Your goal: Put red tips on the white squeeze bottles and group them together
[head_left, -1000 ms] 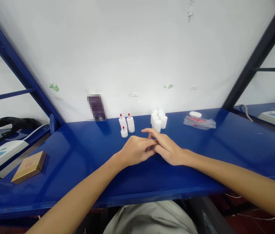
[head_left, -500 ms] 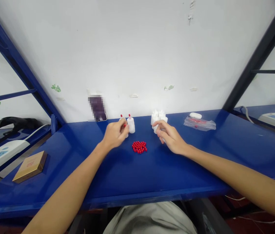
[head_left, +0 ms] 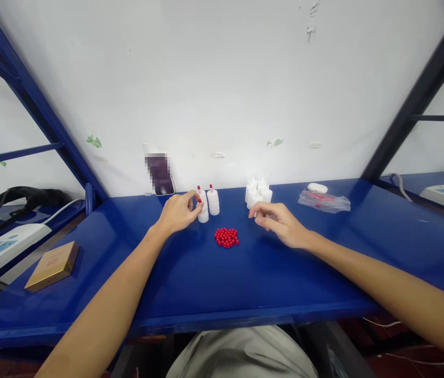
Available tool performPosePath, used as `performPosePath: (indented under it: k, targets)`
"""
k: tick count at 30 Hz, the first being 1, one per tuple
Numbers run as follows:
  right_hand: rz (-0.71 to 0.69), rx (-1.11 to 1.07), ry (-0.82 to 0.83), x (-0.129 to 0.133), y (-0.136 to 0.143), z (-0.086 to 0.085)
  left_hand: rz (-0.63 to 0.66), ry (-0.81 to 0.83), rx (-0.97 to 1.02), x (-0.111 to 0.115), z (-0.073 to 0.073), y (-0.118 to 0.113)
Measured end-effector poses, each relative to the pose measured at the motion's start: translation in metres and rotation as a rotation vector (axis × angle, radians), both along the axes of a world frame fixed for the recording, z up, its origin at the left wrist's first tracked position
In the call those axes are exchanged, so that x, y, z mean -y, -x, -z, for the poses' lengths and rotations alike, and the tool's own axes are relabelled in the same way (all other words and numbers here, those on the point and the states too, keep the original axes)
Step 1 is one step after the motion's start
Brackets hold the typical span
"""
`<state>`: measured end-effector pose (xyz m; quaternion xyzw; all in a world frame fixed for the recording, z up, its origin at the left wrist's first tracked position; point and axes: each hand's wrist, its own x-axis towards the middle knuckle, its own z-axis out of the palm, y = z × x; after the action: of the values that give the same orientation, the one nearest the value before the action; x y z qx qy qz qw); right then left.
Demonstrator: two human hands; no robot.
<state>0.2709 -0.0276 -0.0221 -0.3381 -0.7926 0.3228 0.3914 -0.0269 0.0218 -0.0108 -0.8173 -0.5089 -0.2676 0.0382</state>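
My left hand [head_left: 180, 212] is beside the nearest of three small white bottles [head_left: 203, 215] with red caps, which stands upright on the blue table. Its thumb and forefinger are parted around the bottle's red cap [head_left: 200, 200], close to it or lightly touching. Behind it stand two more capped bottles, one of them at the right [head_left: 213, 203]. My right hand [head_left: 283, 223] hovers with loosely bent fingers and nothing visible in them, just in front of a cluster of white bottles [head_left: 259, 195]. A pile of small red caps [head_left: 226, 238] lies between my hands.
A clear plastic bag [head_left: 324, 200] with red pieces and a white oval object [head_left: 317, 187] lie at the back right. A phone [head_left: 161, 176] leans on the wall. A gold box [head_left: 52, 266] and a power strip [head_left: 5, 249] are at the left.
My left hand has drawn slightly left and its fingers have loosened, so the nearest bottle and its cap show more. My right hand has shifted slightly towards me, off the white bottles.
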Motion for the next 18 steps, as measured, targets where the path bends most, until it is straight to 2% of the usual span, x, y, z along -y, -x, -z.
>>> performPosePath:
  k: [3,7,10,12,18]
  targets:
    - [0.020,-0.043,-0.110,-0.001,0.000,-0.002,0.018,0.010,0.009,-0.001,0.001,0.000]
    - [0.093,-0.185,-0.174,-0.006,-0.001,-0.020,0.027,0.010,-0.024,-0.001,0.001,0.000]
    - [0.185,-0.246,-0.204,-0.021,-0.004,-0.036,0.015,0.015,-0.048,0.000,0.001,-0.001]
    - [0.189,-0.235,-0.213,-0.037,-0.006,-0.042,-0.003,0.013,-0.068,0.000,0.000,-0.002]
    - [0.148,-0.169,-0.212,-0.070,-0.001,-0.036,-0.039,-0.004,-0.119,0.000,0.000,-0.002]
